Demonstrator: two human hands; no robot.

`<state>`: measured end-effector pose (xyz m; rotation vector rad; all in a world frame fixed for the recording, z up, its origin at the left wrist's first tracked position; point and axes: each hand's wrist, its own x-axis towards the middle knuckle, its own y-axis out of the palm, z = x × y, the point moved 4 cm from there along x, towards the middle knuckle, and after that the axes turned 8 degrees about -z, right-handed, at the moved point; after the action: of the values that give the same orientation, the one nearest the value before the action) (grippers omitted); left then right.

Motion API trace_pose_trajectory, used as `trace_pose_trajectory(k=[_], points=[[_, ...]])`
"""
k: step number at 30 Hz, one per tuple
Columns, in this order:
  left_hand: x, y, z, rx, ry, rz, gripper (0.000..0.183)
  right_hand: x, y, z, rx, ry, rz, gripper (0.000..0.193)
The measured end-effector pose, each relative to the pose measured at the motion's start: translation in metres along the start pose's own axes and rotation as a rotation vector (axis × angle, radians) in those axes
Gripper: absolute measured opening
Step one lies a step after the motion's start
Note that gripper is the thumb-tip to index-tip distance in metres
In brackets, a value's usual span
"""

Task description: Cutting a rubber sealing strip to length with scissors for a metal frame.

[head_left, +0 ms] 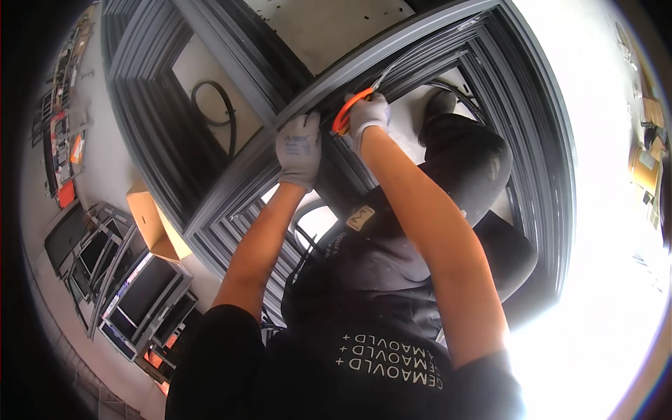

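My left hand (pixel 299 150), in a pale grey glove, rests on the bar of a dark grey window frame (pixel 364 50), with its fingers bent over the bar. Just to the right, my gloved right hand (pixel 369 115) is closed on orange-handled pliers (pixel 347 110). A small metal part shows beyond the fingers; the jaws are too small to make out clearly. A thin dark strip (pixel 409 56) runs from near the tool along the frame toward the upper right. My knee and shoe are inside the stacked frames, near my right forearm.
More dark frames (pixel 133 105) are stacked at the upper left, with a black looped strip (pixel 229 115) inside them. A cardboard box (pixel 150 220) stands at left, near several leaning framed panels (pixel 143 294). Boxes (pixel 644 168) lie at the far right. Bright light washes out the lower right.
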<state>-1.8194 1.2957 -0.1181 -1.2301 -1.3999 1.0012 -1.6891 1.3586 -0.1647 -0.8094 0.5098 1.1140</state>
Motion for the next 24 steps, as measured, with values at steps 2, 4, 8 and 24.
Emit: trace_pose_trajectory(k=[2, 4, 8, 24], points=[[-0.001, -0.003, 0.001, -0.023, -0.005, 0.013, 0.035, 0.003, -0.003, -0.005, 0.075, 0.083, 0.005, 0.033], [-0.005, -0.02, -0.002, -0.186, -0.006, -0.076, 0.044, 0.001, -0.001, -0.009, 0.138, 0.129, 0.003, 0.031], [-0.026, -0.045, 0.025, -0.112, -0.262, -0.057, 0.074, 0.005, 0.004, -0.01, 0.135, 0.069, -0.067, 0.029], [0.0, -0.031, 0.027, 0.036, -0.2, 0.05, 0.081, -0.017, 0.007, 0.014, 0.06, 0.042, -0.119, 0.023]])
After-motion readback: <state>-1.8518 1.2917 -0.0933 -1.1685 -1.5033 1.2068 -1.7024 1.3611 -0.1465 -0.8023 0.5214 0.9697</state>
